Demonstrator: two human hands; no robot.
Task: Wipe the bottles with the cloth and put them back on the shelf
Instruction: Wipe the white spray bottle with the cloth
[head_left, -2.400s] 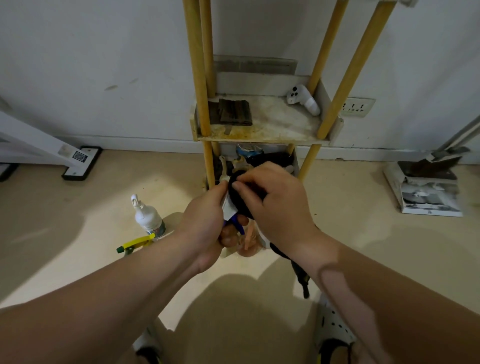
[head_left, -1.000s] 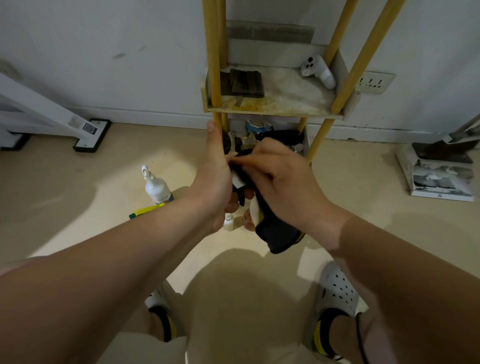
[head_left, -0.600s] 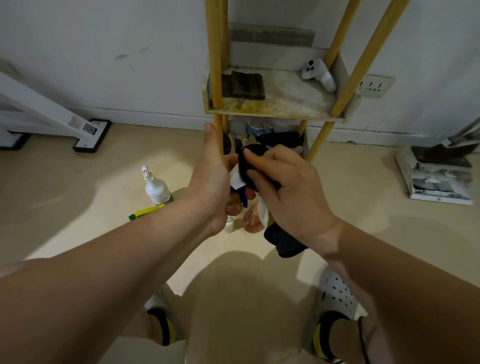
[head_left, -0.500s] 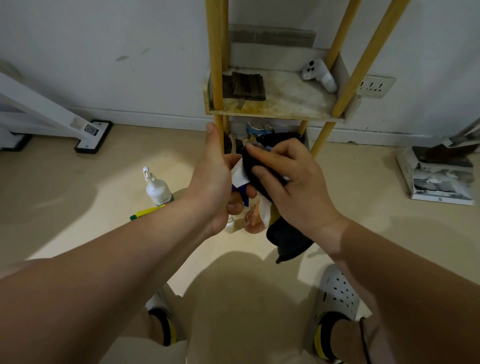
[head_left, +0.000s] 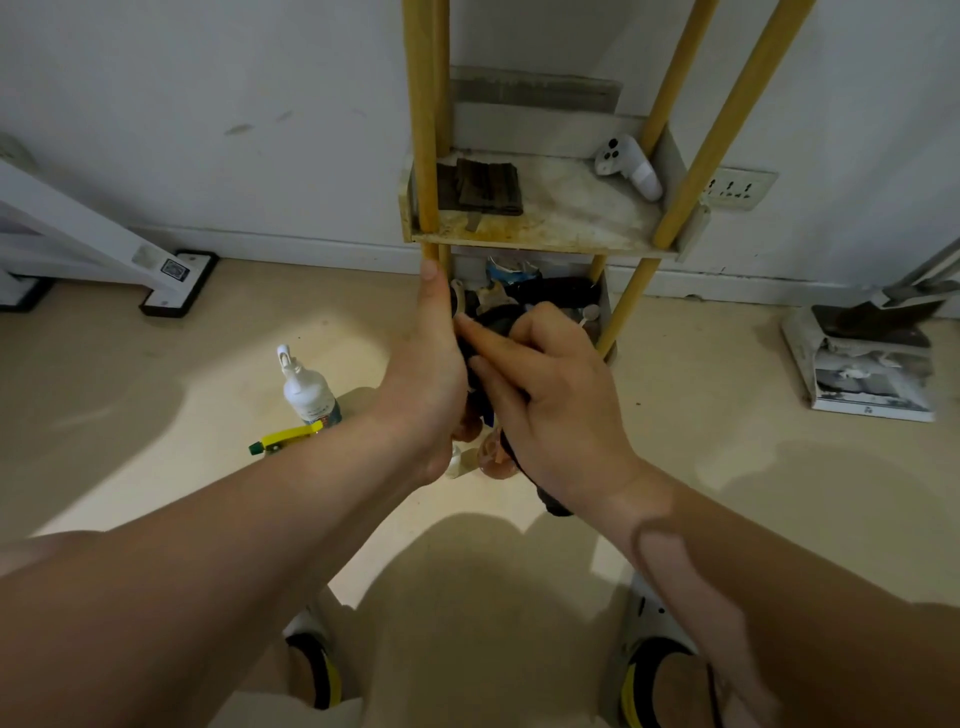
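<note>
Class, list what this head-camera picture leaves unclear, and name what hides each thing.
Head view: bottle, mostly covered by left hand, right hand and cloth; label unreadable.
Head view: lower shelf items, shadowed and behind the hands.
Head view: shelf posts, cut off by top edge.

Seemingly a lived-in home room: wall socket, worn shelf with game controller, spray bottle on beige floor.
</note>
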